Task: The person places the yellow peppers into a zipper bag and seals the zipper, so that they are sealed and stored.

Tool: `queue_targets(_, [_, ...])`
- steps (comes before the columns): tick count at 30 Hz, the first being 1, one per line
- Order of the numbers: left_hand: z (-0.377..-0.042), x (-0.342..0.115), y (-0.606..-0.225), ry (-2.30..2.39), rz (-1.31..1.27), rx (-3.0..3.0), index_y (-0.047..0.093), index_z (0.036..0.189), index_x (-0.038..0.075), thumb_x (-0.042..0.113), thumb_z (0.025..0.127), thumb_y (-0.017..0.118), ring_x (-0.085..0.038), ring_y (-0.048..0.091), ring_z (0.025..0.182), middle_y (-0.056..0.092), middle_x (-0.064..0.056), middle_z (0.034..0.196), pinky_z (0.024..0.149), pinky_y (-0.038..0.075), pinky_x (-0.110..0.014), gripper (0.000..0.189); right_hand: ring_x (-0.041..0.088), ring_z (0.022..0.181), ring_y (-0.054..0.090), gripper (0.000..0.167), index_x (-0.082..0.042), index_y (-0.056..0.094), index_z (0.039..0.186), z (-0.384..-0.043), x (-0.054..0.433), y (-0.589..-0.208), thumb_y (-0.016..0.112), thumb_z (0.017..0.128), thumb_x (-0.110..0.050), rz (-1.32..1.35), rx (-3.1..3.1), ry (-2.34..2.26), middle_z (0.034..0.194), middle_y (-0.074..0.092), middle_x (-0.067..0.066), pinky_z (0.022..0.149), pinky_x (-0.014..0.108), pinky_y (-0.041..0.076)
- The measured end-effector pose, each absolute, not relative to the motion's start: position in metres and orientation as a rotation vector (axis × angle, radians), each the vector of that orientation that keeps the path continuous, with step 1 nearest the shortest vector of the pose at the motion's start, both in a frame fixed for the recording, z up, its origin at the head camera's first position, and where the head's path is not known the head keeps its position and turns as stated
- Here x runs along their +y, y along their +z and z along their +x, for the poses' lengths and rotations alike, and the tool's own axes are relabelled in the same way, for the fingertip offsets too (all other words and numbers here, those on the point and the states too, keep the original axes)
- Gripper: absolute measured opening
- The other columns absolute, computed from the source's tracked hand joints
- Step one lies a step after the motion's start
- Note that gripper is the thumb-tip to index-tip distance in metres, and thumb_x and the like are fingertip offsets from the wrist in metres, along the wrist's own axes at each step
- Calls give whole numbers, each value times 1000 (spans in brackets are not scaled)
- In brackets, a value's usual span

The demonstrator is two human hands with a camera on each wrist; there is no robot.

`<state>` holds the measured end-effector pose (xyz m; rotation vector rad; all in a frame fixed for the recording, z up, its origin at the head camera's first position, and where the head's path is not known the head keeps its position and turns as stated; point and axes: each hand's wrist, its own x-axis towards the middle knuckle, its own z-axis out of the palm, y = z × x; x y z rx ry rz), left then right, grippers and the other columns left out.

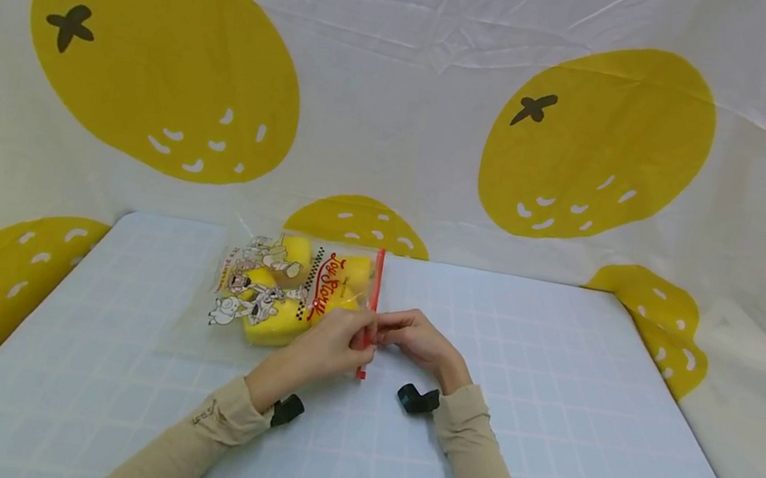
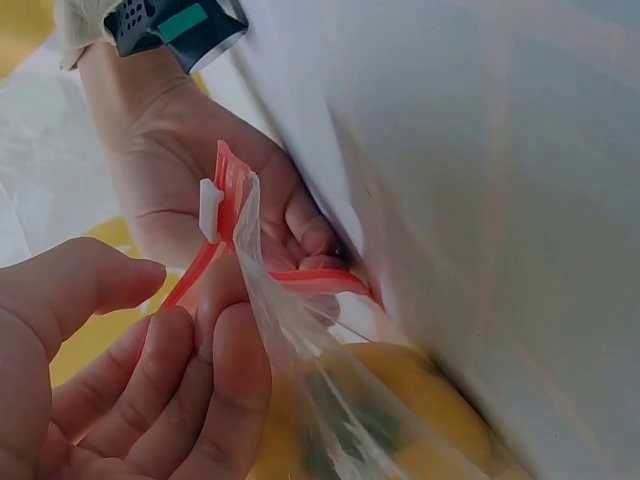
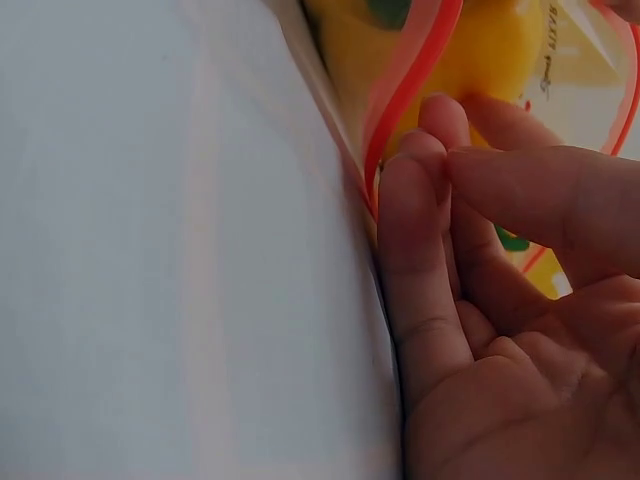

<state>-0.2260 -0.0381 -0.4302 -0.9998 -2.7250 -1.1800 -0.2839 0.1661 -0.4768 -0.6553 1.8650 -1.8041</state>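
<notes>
A clear zip bag (image 1: 336, 290) printed with cartoon figures and red "Toy Story" lettering lies on the table, holding several yellow objects (image 1: 272, 328). Its red zip strip (image 1: 377, 280) runs along the right edge, and the left wrist view shows a white slider (image 2: 210, 210) on it. My left hand (image 1: 333, 342) grips the bag's edge at the strip, fingers curled. Facing it, my right hand (image 1: 422, 343) has thumb and fingertips together at the same edge. In the right wrist view the strip parts into two sides, with a yellow object (image 3: 500, 60) bearing green behind the fingers.
The table (image 1: 585, 442) has a pale blue checked cover. Behind and beside it hangs a white cloth (image 1: 390, 105) with large yellow fruit prints. Small black wrist cameras (image 1: 417, 399) sit at both cuffs.
</notes>
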Motion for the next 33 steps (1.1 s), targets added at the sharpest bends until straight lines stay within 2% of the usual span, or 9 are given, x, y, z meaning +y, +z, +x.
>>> queue_targets(5, [-226, -39, -432, -1175, -1002, -2696, 63, 92, 6, 2, 84, 72, -12, 49, 61, 53, 3, 70, 54, 44, -22, 13, 17, 94, 63, 33, 14, 60, 122, -284, 166, -478, 52, 90, 13, -666, 1887, -1796, 109, 70, 8, 83, 29, 52])
queue_targets(9, [-227, -39, -432, -1190, -1008, -2688, 62, 92, 7, 3, 85, 72, -12, 49, 62, 53, 2, 70, 55, 43, -22, 13, 20, 98, 63, 37, 10, 59, 129, -284, 164, -479, 49, 93, 9, -554, 1926, -1854, 117, 68, 13, 88, 30, 52])
queue_targets(12, [-228, -39, -432, -1208, -1015, -2688, 61, 92, 6, 4, 86, 72, -13, 49, 62, 53, 2, 70, 55, 43, -22, 13, 25, 115, 59, 48, 1, 50, 141, -285, 162, -479, 42, 94, 10, -450, 1900, -1968, 136, 58, 14, 97, 36, 49])
queue_targets(15, [-227, -40, -431, -1220, -1026, -2687, 61, 91, 4, 3, 86, 73, -13, 49, 61, 52, 2, 69, 55, 43, -22, 14, 28, 134, 45, 62, -5, 38, 149, -288, 161, -479, 34, 91, 15, -404, 1823, -2048, 152, 42, 12, 107, 41, 40])
queue_targets(17, [-227, -40, -431, -1221, -1033, -2690, 60, 90, 4, 4, 86, 73, -13, 49, 61, 52, 2, 69, 54, 42, -22, 14, 29, 141, 36, 68, -7, 32, 153, -289, 160, -479, 31, 89, 18, -406, 1768, -2065, 157, 34, 11, 112, 43, 33])
queue_targets(23, [-228, -39, -431, -1200, -1027, -2700, 60, 89, 6, 5, 85, 74, -12, 49, 60, 51, 3, 68, 54, 42, -22, 15, 28, 146, 28, 75, -9, 25, 156, -296, 160, -478, 28, 87, 18, -378, 1610, -2084, 161, 27, 10, 118, 40, 19])
queue_targets(33, [-228, -40, -434, -1190, -1042, -2662, 58, 85, 8, 4, 85, 73, -10, 47, 58, 50, 4, 65, 53, 40, -21, 16, 33, 146, 25, 73, -1, 21, 156, -307, 156, -481, 31, 86, 16, -419, 1567, -2046, 161, 25, 16, 119, 43, 12])
